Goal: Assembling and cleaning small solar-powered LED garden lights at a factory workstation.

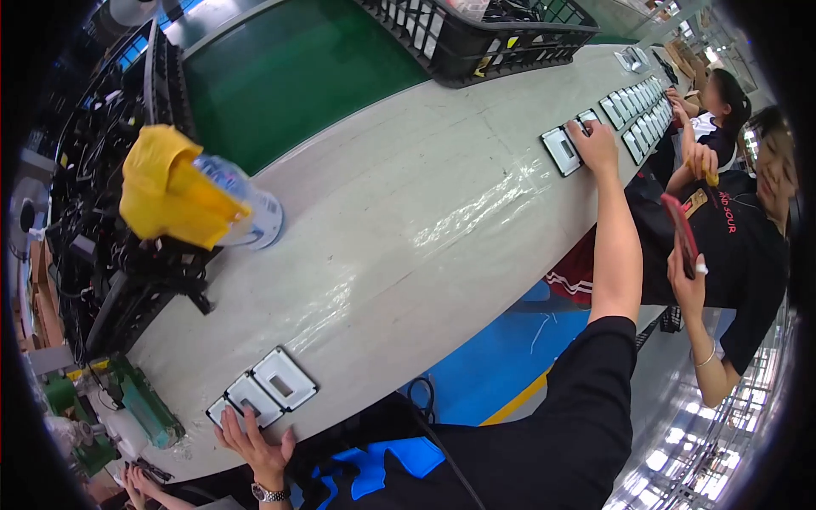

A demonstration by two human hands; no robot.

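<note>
Two white rectangular panels with dark edges and a small window lie side by side near the table's front left. My left hand (255, 446) rests on the left one, fingers apart, while the other panel (285, 380) lies untouched beside it. My right arm stretches far across the table. My right hand (595, 144) has its fingers bent down and closed on a similar panel, mostly hidden beneath it. Directly left of that hand lies another white panel (561, 150).
A black crate (501, 47) and a green surface (297, 72) are at the back. A yellow cloth (174, 187) hangs over a clear bottle (265, 219). Several panels (636, 109) stand in rows at far right. A co-worker holding a red phone (681, 225) is at right; others sit beyond.
</note>
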